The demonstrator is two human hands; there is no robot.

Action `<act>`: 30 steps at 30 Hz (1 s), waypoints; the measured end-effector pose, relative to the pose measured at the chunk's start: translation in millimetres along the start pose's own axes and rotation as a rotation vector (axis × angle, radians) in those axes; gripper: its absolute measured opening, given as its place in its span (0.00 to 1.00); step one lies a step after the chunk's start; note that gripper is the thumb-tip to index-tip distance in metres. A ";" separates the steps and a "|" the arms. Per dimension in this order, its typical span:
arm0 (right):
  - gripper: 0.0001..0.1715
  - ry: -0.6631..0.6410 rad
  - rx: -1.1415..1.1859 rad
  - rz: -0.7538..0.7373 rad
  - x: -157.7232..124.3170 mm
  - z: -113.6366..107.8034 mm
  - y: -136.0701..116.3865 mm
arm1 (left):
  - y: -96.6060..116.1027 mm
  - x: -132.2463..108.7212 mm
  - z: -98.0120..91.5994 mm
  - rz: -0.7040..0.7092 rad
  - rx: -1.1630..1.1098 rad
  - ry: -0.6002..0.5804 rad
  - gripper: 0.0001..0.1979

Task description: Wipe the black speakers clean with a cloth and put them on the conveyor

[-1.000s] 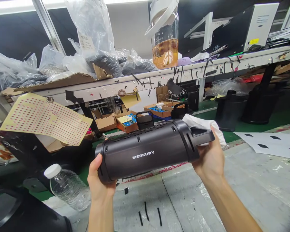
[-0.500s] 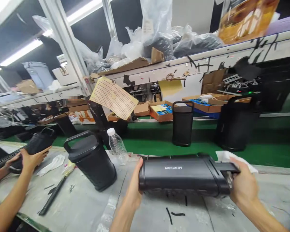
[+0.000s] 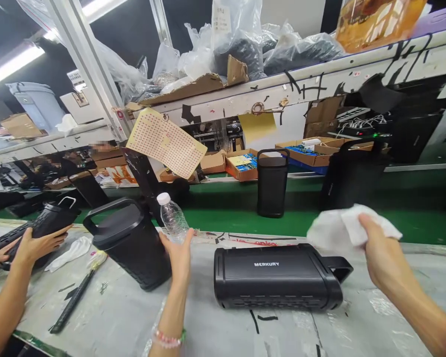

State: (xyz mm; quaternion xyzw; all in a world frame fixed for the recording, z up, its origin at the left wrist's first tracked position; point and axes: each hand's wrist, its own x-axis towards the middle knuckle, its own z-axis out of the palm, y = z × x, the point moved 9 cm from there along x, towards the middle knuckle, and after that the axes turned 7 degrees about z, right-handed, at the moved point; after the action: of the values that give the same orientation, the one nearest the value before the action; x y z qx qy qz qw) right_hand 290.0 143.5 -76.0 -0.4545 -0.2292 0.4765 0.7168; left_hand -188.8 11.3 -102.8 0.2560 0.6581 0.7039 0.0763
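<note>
**Black MERKURY speaker (image 3: 275, 277) lying on a grey tabletop (image 3: 360, 327)**

The speaker lies on its side near the far edge of the tabletop, right of centre, with its white logo facing up and its handle pointing right. Neither of the person's hands touches it.

Above its right end, the right hand (image 3: 379, 248) has a closed grip on a crumpled white cloth (image 3: 342, 228), which is bunched between the fingers and thumb. The left hand (image 3: 178, 263), with a beaded bracelet (image 3: 169, 338) at the wrist, is left of the speaker. Its grip is open, with the fingers spread at the lower part of a clear plastic water bottle (image 3: 173, 218) that has a white cap. Whether they touch the bottle is hard to tell.

Left of the bottle, a second black speaker (image 3: 130, 245) stands tilted on the tabletop with its handle at the top. Further left, a co-worker's hand (image 3: 40, 245) holds a third black speaker (image 3: 55, 220) near the tabletop's left edge. Beyond the far edge, a black speaker (image 3: 271, 183) stands upright on a green surface (image 3: 223, 218). Behind it are cardboard boxes of blue circuit boards (image 3: 241, 166), and a shelf (image 3: 282, 89) above carries bulging plastic bags (image 3: 241, 49).
</note>
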 end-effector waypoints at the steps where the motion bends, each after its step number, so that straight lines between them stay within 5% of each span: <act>1: 0.04 0.001 0.017 -0.016 -2.9 10.0 -11.5 | -0.5 10.1 2.0 0.031 0.032 0.014 0.60; 4: 0.08 -0.103 0.082 0.048 -19.5 50.9 -23.9 | 4.1 34.7 13.3 0.155 0.139 0.041 0.55; 8: 0.10 -0.290 0.136 0.305 -49.4 95.1 9.0 | 41.4 39.6 46.5 0.446 0.271 -0.132 0.40; 14: 0.09 -0.485 0.150 0.604 -80.6 116.3 60.4 | 119.7 -28.1 96.4 1.005 0.533 -0.524 0.25; 19: 0.09 -0.518 0.192 0.689 -92.4 118.4 66.4 | 154.0 -77.6 118.8 1.529 0.857 -0.499 0.28; 25: 0.11 -0.540 0.225 0.721 -98.4 119.3 65.0 | 180.0 -89.2 120.9 1.647 0.743 -0.544 0.33; 30: 0.10 -0.507 0.252 0.700 -96.6 116.9 52.3 | 163.7 -68.3 120.0 1.328 0.698 -0.577 0.30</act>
State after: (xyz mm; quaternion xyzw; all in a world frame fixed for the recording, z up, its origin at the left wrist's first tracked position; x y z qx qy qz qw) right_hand 133.5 115.0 -55.1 -0.2828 -0.1705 0.8107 0.4834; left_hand -37.4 67.4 37.9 0.7749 0.5049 0.2619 -0.2757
